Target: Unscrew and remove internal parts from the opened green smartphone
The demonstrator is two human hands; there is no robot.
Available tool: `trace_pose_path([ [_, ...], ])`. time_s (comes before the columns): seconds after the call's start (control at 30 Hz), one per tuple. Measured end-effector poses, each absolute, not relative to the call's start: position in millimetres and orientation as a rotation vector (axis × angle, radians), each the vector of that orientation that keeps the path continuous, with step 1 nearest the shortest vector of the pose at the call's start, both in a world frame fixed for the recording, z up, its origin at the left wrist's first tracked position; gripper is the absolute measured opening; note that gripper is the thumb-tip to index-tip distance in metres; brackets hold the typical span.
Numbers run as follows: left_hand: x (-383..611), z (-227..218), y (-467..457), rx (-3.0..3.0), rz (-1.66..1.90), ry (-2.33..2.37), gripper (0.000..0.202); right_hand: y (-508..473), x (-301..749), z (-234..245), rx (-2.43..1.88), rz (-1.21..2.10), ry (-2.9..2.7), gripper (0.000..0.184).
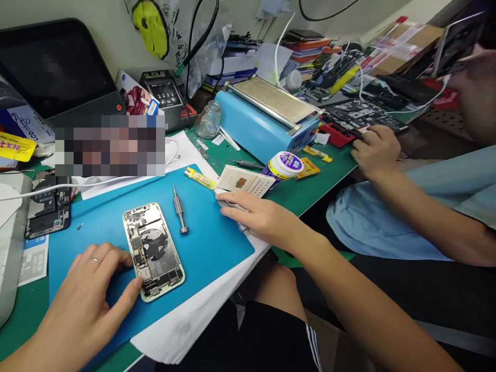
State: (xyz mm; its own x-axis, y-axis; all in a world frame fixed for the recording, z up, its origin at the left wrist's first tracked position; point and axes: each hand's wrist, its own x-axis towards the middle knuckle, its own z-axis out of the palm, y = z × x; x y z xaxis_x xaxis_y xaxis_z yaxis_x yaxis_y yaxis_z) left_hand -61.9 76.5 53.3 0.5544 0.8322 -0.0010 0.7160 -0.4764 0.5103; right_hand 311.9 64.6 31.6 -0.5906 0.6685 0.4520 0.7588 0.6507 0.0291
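An opened phone (155, 253) lies on the blue mat (209, 243), its inner boards and a round dark patch exposed. My left hand (93, 289) rests at its left edge, thumb and fingers apart, fingertips touching the frame. To the phone's right lies a grey precision screwdriver (179, 211). At the mat's right edge, my right hand (256, 214) stretches its fingers over a pale, flat thing, mostly hidden beneath them. Just behind those fingers sits a cream card box (246, 181), and a yellow-labelled tube (200, 179) lies to its left.
A white-lidded tub (287, 164) stands behind the box. Further back are a blue heating plate machine (256, 121) and a glass jar (208, 120). Another phone's innards (48, 204) lie left, under a white cable (77, 186). A co-worker's hand (377, 150) touches a circuit board.
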Motion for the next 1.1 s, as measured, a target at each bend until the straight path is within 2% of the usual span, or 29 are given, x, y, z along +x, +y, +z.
trace_pose_path([
  [0.13, -67, 47, 80, 2.366, 0.341, 1.229, 0.031, 65, 316, 36, -1.096, -0.422, -2.494, 0.024],
  [0.33, -76, 39, 86, 2.444, 0.326, 1.170, 0.029, 70, 323, 43, -1.123, -0.504, -2.519, 0.033],
  [0.73, -62, 52, 75, 2.253, 0.358, 1.292, 0.037, 142, 284, 55, -1.075, -0.458, -2.901, 0.015],
  [0.9, -61, 52, 74, 2.254, 0.364, 1.295, 0.036, 138, 278, 57, -1.170, -0.429, -2.898, 0.019],
  [1.03, -62, 50, 74, 2.273, 0.369, 1.293, 0.035, 138, 297, 80, -1.367, -0.435, -2.735, 0.030],
  [1.1, -65, 47, 76, 2.294, 0.370, 1.273, 0.033, 147, 317, 93, -1.523, -0.411, -2.650, 0.028],
])
